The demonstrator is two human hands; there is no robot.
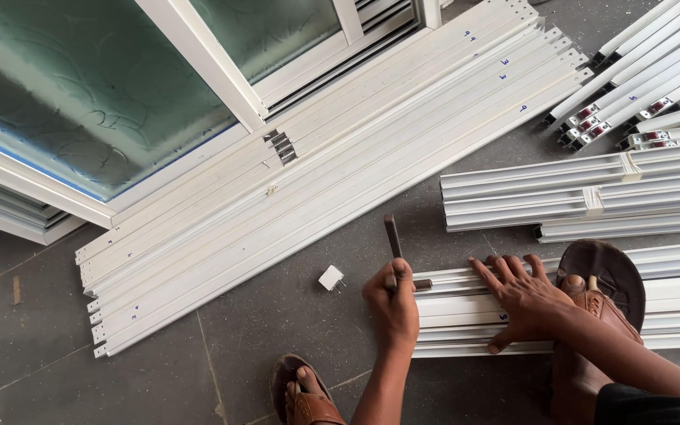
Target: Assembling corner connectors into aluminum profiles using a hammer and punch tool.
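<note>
My left hand (393, 305) is shut on a dark metal tool (392, 234), likely a small hammer. Its bar sticks up past my fingers, and a brown end (423, 284) rests against the end of a stack of white aluminium profiles (466, 315). My right hand (522, 301) lies flat, fingers spread, on top of that stack. A small white plastic corner piece (331, 278) lies on the floor just left of my left hand.
Long white profiles (316, 181) lie diagonally across the grey floor, beside a frosted-glass window frame (80, 102). More profile bundles (576, 193) and roller-fitted sections (639, 102) are at the right. My sandalled feet (592, 291) (301, 393) are near the stack.
</note>
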